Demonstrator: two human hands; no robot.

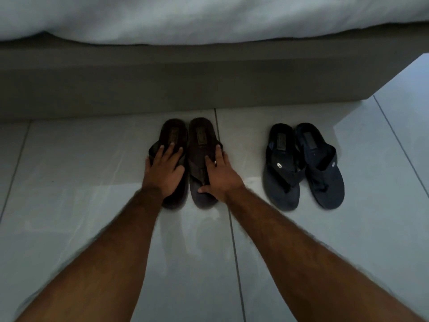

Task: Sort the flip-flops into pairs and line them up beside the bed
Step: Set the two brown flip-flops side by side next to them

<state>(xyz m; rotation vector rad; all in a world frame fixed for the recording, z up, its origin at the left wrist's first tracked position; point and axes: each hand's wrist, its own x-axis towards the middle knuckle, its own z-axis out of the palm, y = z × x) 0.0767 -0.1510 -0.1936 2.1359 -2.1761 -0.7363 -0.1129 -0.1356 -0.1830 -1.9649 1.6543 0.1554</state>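
Two brown flip-flops lie side by side on the pale tiled floor, heels toward the bed. My left hand [165,169] lies flat over the straps of the left brown flip-flop [174,133], fingers spread. My right hand [219,173] presses on the right brown flip-flop [201,135], thumb at its toe end. To the right, apart from them, a pair of dark blue flip-flops lies together: the left one [279,182] and the right one [325,182], their inner edges touching or overlapping.
The grey bed base [162,89] runs across the view just beyond the heels, with a white duvet [209,17] hanging over it. The base's corner ends at the right near the blue pair. Pale floor tiles [81,182] spread left and toward me.
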